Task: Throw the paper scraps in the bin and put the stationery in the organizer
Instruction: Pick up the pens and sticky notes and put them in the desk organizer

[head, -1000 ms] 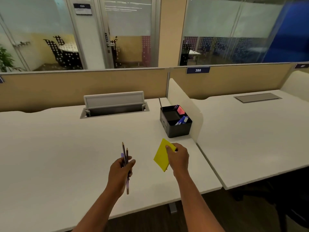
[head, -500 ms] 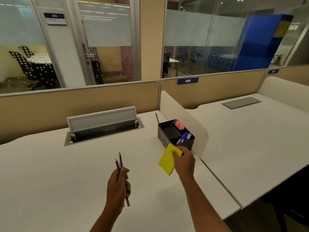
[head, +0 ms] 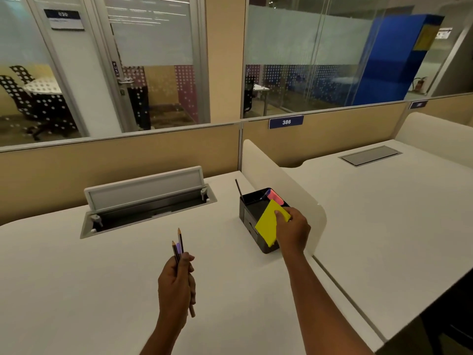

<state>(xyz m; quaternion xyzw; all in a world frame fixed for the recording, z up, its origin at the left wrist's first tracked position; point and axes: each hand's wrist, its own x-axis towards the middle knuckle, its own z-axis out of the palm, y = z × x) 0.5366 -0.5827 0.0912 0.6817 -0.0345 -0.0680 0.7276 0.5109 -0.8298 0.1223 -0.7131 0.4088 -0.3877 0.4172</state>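
Lower centre: the left hand [head: 176, 280] is closed in a fist around a bundle of slim dark and lilac pencils [head: 179, 245], tips pointing up, above the white desk top [head: 76, 290].

Centre right: the right hand [head: 293, 230] pinches a square yellow pad of sticky notes [head: 268, 224] between thumb and curled fingers. The pad is held tilted in front of the black box-shaped plastic organizer [head: 247, 213]; whether the two touch cannot be told. The organizer stands on the desk just beside the white rounded divider panel [head: 281, 180]. A pink item [head: 275, 196] lies in its far compartment, and a thin dark stick [head: 239, 188] rises from its far left corner.

Left of centre, farther back: a grey cable hatch [head: 146, 190] set into the desk, lid raised.

Behind: a beige partition [head: 115, 160] carrying a blue plate reading "386" [head: 286, 121]; a second plate [head: 418, 104] at far right is too blurred to read.

Upper left: a dark sign reading "030" [head: 63, 14] and a glass door lettered "PUSH" [head: 115, 69] vertically.
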